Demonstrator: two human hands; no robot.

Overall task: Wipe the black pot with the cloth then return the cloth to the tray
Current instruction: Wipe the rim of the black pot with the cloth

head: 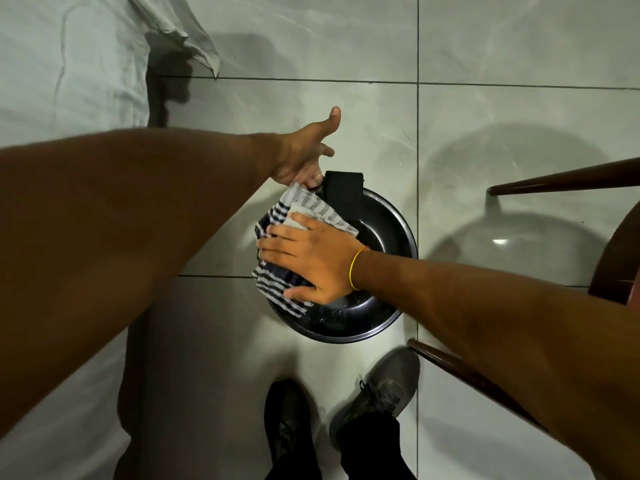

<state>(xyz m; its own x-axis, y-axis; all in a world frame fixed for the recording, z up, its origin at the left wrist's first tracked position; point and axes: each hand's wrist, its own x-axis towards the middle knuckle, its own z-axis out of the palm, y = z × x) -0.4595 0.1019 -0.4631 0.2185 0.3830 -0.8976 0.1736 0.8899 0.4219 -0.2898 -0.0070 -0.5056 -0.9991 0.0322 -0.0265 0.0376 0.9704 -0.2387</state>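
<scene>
On black pot (381, 237): cloth (277, 216), right hand (311, 261)

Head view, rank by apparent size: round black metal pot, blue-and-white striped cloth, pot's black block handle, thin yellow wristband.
1. round black metal pot
2. blue-and-white striped cloth
3. black block handle
4. thin yellow wristband

Pot (381, 237) hangs mid-view over the floor (502, 46), cloth (304, 207) draped across its left rim, right hand (311, 261) flat on top. Left hand (298, 157) grips the far rim beside the handle (343, 190). Shoes (377, 393) lie nearer, chair (485, 375) to the right.
</scene>
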